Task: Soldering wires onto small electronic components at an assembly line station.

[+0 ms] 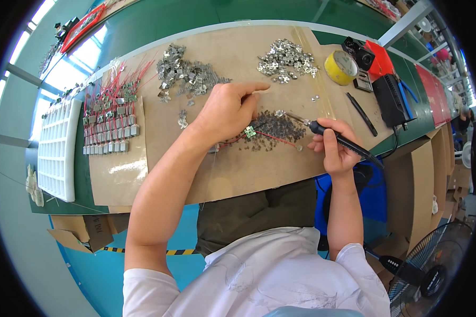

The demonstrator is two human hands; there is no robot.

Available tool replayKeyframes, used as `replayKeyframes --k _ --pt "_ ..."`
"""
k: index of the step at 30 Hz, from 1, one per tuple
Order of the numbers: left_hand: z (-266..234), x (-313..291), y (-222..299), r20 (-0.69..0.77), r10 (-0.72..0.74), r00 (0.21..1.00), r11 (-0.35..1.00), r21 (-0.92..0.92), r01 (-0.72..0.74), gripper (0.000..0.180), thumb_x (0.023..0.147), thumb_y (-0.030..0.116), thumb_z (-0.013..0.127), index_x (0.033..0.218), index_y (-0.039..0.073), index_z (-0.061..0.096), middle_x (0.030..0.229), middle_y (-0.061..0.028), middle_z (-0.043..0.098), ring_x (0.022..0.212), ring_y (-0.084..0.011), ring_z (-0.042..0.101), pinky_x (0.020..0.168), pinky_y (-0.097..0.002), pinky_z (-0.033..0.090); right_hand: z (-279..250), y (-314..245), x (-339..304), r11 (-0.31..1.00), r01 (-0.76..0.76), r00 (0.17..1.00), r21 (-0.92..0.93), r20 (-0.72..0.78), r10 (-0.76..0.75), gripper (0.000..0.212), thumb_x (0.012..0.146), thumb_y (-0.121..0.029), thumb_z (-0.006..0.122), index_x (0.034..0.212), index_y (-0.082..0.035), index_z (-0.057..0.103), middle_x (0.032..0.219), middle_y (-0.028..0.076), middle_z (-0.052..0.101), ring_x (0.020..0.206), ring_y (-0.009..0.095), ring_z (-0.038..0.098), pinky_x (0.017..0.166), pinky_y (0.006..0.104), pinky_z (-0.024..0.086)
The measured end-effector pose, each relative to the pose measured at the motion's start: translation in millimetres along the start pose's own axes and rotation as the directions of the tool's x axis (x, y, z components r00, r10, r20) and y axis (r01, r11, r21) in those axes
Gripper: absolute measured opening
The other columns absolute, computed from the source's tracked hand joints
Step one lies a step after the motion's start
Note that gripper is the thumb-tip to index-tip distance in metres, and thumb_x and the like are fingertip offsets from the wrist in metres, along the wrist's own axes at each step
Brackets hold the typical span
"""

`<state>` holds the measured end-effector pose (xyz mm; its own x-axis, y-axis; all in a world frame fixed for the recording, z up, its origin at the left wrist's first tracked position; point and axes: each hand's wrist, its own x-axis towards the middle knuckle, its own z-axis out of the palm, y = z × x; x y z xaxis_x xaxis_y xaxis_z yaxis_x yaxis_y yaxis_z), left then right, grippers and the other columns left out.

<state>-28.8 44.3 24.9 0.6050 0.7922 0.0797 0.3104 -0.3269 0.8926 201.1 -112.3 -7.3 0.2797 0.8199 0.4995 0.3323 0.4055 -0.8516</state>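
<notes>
My left hand [226, 112] is over the middle of the brown board, index finger stretched to the right and apart from the thumb. Its other fingers are mostly hidden, and I make out nothing held in it. Just below the fingers lies a small green circuit board [250, 132] with red and black wires. My right hand [337, 147] grips a soldering iron [349, 143] by its black handle. The iron's metal tip points left, at a small silvery piece [279, 113] by the pile of small dark parts [280, 132].
Silvery metal pieces [188, 71] and a second shiny heap [286, 59] lie farther back. Wired units [111, 127] stand in rows at left, beside a white compartment tray [60, 150]. At right are yellow tape [341, 67], a black pen [362, 114] and a black box-shaped device [391, 100].
</notes>
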Motion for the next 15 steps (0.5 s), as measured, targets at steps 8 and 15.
replayKeyframes --k 8,15 --pt "-5 -8 6 0.172 0.039 0.984 0.985 0.16 -0.067 0.015 0.082 0.004 0.073 0.095 -0.001 0.076 0.087 -0.0128 0.074 0.078 -0.0195 0.071 0.073 -0.0345 0.057 1 -6 3 1.0 -0.027 1.0 -0.001 -0.002 0.027 0.014 0.098 0.002 0.064 0.107 0.006 0.074 0.083 0.008 0.069 0.06 0.009 0.066 0.056 0.0223 0.056" --pt "2 -8 -1 0.2 0.101 0.975 0.955 0.256 -0.151 0.013 0.076 0.007 0.078 0.085 -0.002 0.073 0.082 -0.0148 0.071 0.076 -0.0267 0.072 0.072 -0.0364 0.058 3 -4 3 0.999 -0.041 0.999 0.009 -0.004 0.041 0.014 0.097 0.003 0.063 0.106 0.006 0.074 0.082 0.009 0.07 0.06 0.008 0.066 0.055 0.0221 0.056"
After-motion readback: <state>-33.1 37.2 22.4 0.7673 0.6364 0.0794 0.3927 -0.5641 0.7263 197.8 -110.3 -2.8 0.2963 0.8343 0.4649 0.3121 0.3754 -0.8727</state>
